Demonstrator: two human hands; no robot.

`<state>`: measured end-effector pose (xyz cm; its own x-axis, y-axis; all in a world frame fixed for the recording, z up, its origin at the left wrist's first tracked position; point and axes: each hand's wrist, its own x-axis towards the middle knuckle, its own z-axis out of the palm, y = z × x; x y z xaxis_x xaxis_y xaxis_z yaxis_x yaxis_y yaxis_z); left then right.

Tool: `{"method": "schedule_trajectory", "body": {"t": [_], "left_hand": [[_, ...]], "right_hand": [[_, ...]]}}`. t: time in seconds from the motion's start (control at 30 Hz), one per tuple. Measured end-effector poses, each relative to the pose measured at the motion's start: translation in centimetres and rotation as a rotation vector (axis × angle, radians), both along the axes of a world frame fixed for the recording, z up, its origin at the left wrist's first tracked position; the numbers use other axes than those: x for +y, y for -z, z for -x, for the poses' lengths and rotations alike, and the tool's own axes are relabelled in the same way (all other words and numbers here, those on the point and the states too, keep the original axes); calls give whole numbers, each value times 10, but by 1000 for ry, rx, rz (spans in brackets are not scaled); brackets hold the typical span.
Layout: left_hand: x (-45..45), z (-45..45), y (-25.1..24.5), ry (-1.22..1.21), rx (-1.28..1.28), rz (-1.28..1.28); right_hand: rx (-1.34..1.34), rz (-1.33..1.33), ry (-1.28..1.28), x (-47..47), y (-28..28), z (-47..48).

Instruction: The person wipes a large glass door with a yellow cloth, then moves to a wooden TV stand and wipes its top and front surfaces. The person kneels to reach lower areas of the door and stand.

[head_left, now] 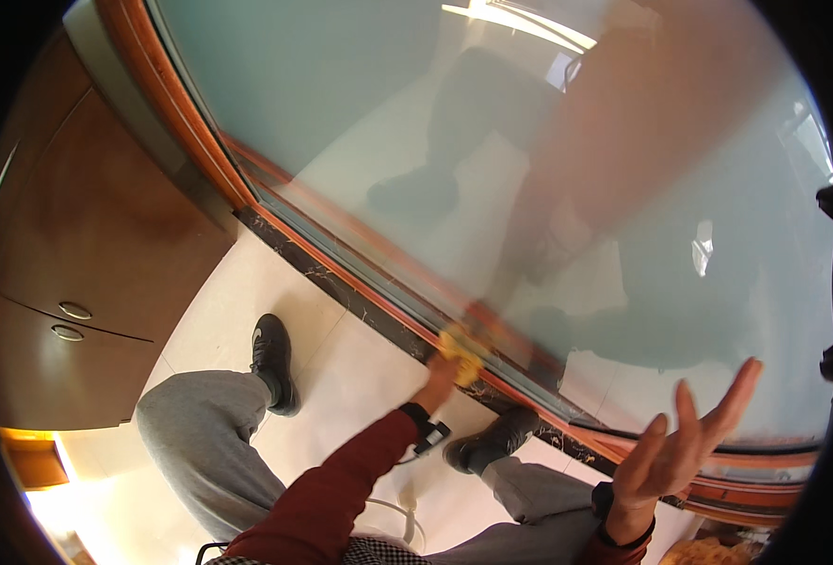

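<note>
My left hand (444, 376) grips a yellow cloth (464, 357), pressed to the bottom rail of a glass sliding door with an orange-brown frame (381, 291). The cloth looks slightly blurred. Raised on the right, my right hand (667, 455) is empty, its fingers spread. Behind it lies the large glass pane (402, 212), which shows hazy reflections of legs and the floor. Whether the right fingers touch the glass, I cannot tell. A dark marbled stone threshold (317, 272) runs along the foot of the door.
Brown cabinets with oval metal handles (75, 311) stand on the left. My black shoes (273, 364) rest on the pale tiled floor (331, 395), on either side of my left arm. A curly tan object (709, 551) shows at the bottom right.
</note>
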<state>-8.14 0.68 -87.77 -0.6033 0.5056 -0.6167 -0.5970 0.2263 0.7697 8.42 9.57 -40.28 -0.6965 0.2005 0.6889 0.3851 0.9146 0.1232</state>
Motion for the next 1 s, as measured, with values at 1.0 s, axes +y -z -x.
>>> {"method": "schedule_trajectory", "body": {"t": [1.0], "left_hand": [[-92,-73,-298,-68,-244,-1063]], "right_hand": [[-176,801,-543,-15,40,-38]]}}
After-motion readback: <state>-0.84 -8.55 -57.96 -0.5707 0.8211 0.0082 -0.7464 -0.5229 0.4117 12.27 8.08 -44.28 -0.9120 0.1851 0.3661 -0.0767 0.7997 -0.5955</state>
